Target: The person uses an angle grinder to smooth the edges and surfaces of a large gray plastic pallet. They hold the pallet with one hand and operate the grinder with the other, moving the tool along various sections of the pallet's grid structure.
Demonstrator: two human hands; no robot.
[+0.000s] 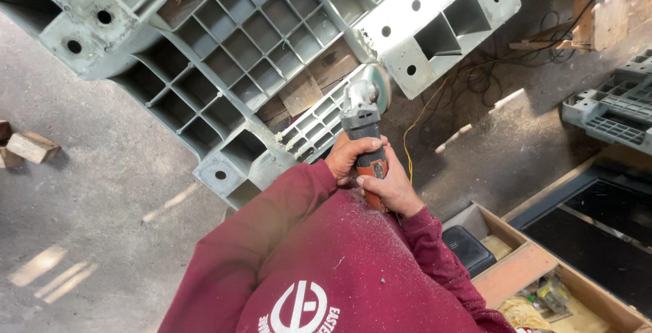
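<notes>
A big grey plastic pallet (224, 41) with a grid of ribs lies tilted on the concrete floor. Both my hands hold an angle grinder (363, 119) with a grey head and orange body. My left hand (348, 160) wraps the body from the left. My right hand (392, 187) grips it lower down, on the right. The grinder's disc (373, 78) sits against a rough cut edge of the pallet, near a corner block. My maroon sleeves and chest are dusted with pale shavings.
Wooden blocks (30, 146) lie on the floor at the left. A second grey pallet (611, 109) rests at the right. Black cables (489, 75) and a yellow cord (411, 136) trail behind the grinder. A wooden box (523, 268) with small items and a black case (468, 248) stand at the lower right.
</notes>
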